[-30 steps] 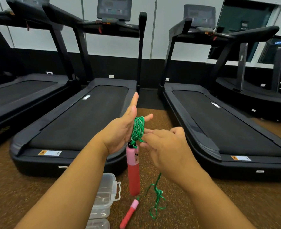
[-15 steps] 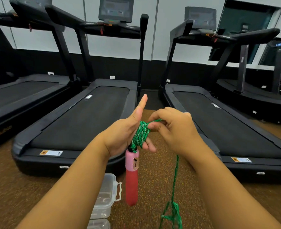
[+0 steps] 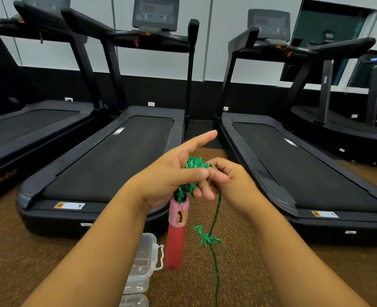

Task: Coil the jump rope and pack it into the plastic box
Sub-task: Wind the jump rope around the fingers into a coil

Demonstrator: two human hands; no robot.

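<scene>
My left hand holds a coil of green jump rope wound around its fingers, forefinger stretched out. A pink and red handle hangs straight down from that coil. My right hand pinches the free green strand right beside the coil. That strand drops down past a small knot and leaves the frame at the bottom. A clear plastic box with a latch stands on the floor below my left forearm, which partly covers it. The other handle is out of sight.
Black treadmills stand side by side in front of me, one to the left, one to the right. The speckled brown floor runs between them. A second clear plastic container sits at the bottom edge.
My right hand has carried the strand around the coil and come down on its right side. The knot in the hanging rope has risen. The second handle on the floor is no longer in view.
</scene>
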